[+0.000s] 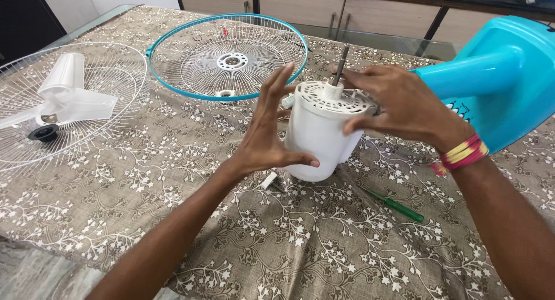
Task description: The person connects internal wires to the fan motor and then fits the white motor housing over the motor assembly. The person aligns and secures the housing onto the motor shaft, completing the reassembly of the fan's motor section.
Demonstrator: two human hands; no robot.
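Note:
A white fan motor housing (317, 135) with a metal shaft (340, 65) pointing up sits in the middle, joined at the right to a turquoise fan stand body (497, 80). My right hand (399, 103) grips the housing's top rim from the right. My left hand (267, 132) is spread beside the housing's left wall, thumb touching near its bottom. A wrist band of red and yellow threads is on my right wrist.
A turquoise-rimmed wire fan guard (228, 56) lies behind. At the left, a white wire guard (98, 109) holds white fan blades (66, 97) and a black cap (43, 132). A green-handled screwdriver (399, 206) and a small white part (269, 180) lie on the floral cloth (289, 248).

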